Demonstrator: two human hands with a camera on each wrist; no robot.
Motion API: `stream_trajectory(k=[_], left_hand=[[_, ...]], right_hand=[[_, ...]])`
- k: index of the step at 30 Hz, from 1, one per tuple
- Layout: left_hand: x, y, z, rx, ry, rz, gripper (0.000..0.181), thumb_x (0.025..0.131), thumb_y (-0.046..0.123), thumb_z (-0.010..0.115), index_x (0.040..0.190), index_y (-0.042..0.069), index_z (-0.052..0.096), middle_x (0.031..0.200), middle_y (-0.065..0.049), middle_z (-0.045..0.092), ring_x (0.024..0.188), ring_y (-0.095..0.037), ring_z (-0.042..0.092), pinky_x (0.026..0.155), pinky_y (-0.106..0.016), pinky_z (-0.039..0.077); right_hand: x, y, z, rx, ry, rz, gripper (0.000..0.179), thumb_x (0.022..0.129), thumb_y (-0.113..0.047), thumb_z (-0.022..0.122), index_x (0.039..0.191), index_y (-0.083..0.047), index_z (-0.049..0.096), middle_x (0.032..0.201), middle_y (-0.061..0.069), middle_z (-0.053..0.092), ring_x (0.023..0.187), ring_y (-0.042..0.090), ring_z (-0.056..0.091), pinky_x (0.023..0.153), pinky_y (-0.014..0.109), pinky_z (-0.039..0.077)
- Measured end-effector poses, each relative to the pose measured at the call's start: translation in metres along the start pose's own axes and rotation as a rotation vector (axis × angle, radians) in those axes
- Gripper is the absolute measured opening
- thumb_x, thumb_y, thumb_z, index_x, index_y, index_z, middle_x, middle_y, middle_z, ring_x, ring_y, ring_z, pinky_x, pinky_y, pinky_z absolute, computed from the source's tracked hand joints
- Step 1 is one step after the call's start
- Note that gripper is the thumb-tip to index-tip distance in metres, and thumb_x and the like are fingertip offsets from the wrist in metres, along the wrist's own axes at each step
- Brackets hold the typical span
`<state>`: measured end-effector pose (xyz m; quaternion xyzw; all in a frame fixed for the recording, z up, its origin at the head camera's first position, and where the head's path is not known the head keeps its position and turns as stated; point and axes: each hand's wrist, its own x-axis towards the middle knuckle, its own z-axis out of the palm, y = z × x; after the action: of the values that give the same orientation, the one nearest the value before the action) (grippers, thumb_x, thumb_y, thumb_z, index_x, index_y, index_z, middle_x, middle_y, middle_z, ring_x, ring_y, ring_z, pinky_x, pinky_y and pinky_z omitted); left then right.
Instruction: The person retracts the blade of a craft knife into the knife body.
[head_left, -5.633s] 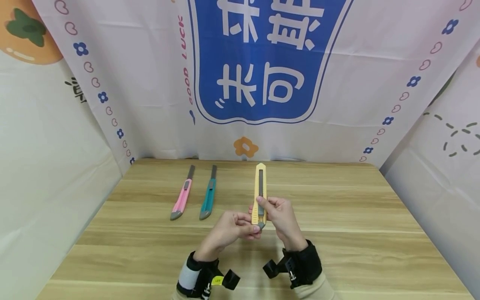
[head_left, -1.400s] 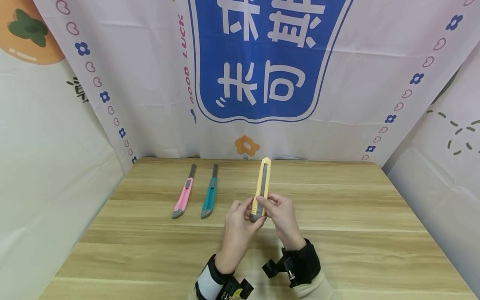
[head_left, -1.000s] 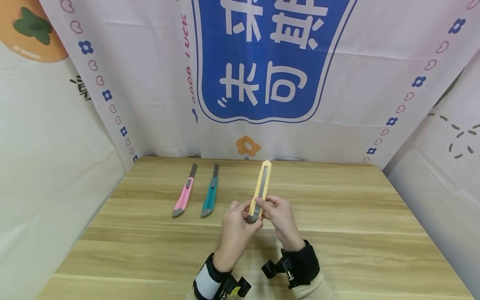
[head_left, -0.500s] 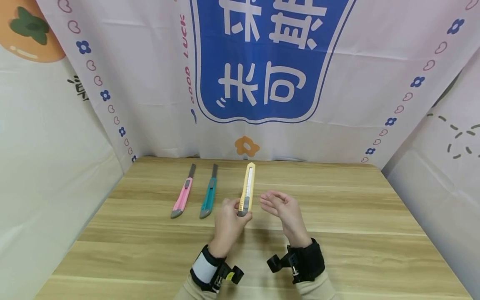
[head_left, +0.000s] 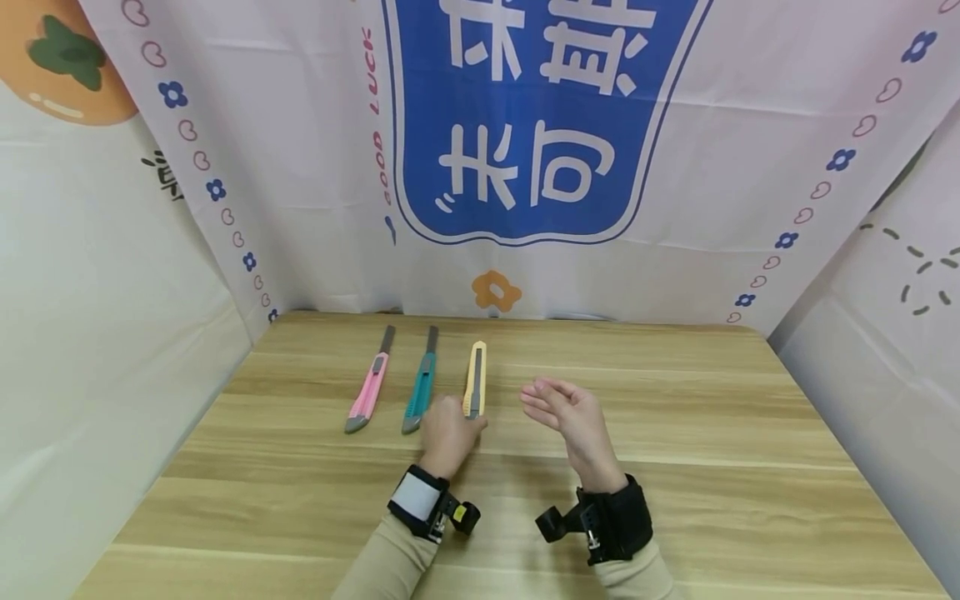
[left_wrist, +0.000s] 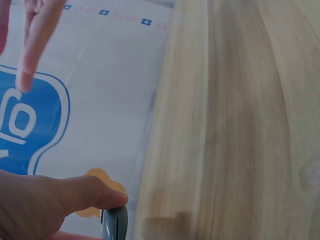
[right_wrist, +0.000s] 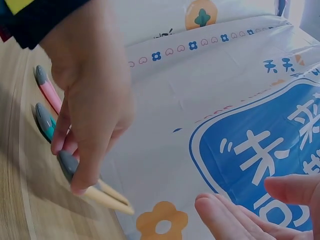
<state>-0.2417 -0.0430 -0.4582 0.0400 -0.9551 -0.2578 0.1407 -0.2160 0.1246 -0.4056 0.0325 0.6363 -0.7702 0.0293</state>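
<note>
A yellow box cutter [head_left: 476, 379] is pinched near its grey end by my left hand [head_left: 447, 437]. Its tip points toward the back of the table, and no blade sticks out of it. In the left wrist view my thumb presses on the grey end cap [left_wrist: 115, 222]. My right hand [head_left: 573, 421] hovers to the right with loosely extended fingers, holding nothing. Left of the yellow one lie a teal box cutter [head_left: 422, 383] and a pink box cutter [head_left: 368, 387], side by side, both with grey blades extended. Fingers of my left hand partly cover the yellow handle's lower end.
The wooden table [head_left: 675, 467] has its back edge against a white printed cloth [head_left: 322, 250] with a blue sign. White cloth also hangs at both sides. Each of my wrists wears a black strap with a small camera, such as the right wrist camera [head_left: 551, 525].
My right hand has let go of the yellow box cutter and drawn off to the right. My left hand has carried it left and down beside the teal one. Its slider was earlier handled by the right thumb.
</note>
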Motion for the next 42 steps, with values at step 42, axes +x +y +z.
stream_trajectory(k=[42], left_hand=[[0.012, -0.011, 0.023, 0.067, -0.139, -0.135, 0.028, 0.069, 0.02, 0.077, 0.063, -0.001, 0.06, 0.088, -0.019, 0.054, 0.068, -0.028, 0.056, 0.054, -0.041, 0.054]], right_hand=[[-0.004, -0.004, 0.001, 0.014, -0.069, -0.016, 0.032, 0.095, -0.013, 0.054, 0.115, 0.012, 0.058, 0.106, 0.023, 0.07, 0.096, 0.031, 0.066, 0.076, 0.028, 0.06]])
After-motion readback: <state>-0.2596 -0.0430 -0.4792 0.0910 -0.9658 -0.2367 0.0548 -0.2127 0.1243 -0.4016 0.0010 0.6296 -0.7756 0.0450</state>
